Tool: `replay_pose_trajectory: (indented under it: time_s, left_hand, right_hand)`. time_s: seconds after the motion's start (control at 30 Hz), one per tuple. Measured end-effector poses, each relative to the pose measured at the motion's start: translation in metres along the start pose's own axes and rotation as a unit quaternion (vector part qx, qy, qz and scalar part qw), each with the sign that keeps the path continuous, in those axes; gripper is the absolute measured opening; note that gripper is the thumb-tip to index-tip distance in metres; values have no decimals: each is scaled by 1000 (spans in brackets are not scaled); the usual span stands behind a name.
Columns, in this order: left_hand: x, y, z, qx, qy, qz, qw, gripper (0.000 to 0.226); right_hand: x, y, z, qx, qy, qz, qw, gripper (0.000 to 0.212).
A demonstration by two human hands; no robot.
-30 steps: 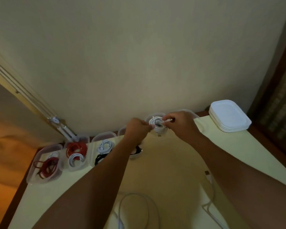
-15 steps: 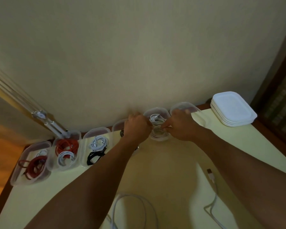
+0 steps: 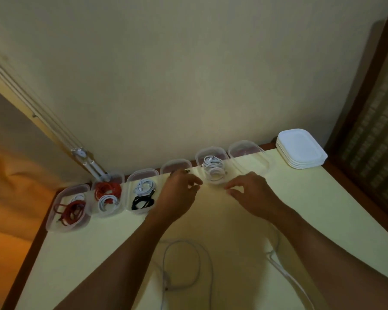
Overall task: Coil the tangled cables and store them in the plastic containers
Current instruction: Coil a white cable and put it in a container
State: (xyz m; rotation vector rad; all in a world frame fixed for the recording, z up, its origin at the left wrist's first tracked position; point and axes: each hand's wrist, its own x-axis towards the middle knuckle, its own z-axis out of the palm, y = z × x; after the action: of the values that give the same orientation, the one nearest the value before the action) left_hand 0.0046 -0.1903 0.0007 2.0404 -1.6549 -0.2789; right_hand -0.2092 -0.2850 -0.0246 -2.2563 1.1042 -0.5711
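A coiled white cable point(image 3: 213, 168) lies inside a clear plastic container point(image 3: 198, 155) at the back of the pale yellow table point(image 3: 323, 209). My left hand point(image 3: 179, 193) hovers just left of and in front of that container, fingers loosely curled, holding nothing. My right hand point(image 3: 253, 193) hovers just in front of it to the right, fingers relaxed and empty. A loose white cable point(image 3: 188, 262) loops on the table between my forearms. A second white cable point(image 3: 285, 269) runs beside my right forearm.
Several clear containers line the wall: one with red cable point(image 3: 71, 211), one with red and white coils point(image 3: 108, 194), one with white and black coils point(image 3: 142, 194), one behind my left hand point(image 3: 176, 165), an empty one point(image 3: 249, 153). White lids point(image 3: 300, 151) are stacked at the right.
Both hands have let go of the white coil, which now rests in its container, and have drawn back toward me. The view has tilted slightly.
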Motion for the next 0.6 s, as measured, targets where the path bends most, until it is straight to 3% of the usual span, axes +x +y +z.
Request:
replay_pose_trajectory:
  time_s: [0.17, 0.33, 0.47, 0.6]
  left_hand:
    - [-88, -19, -9, 14, -16, -23, 1000, 16]
    - [-147, -47, -6, 112, -72, -102, 986, 40]
    - [-172, -53, -4, 106, -85, -123, 983, 28]
    - [-179, -45, -21, -51, 20, -142, 988, 7]
  right_hand:
    - [-68, -31, 32, 9, -58, 24, 998, 13]
    - [-105, -67, 73, -87, -129, 38, 987, 29]
    - [-121, -83, 92, -76, -65, 67, 993, 19]
    - [-119, -107, 74, 77, 54, 53, 994, 13]
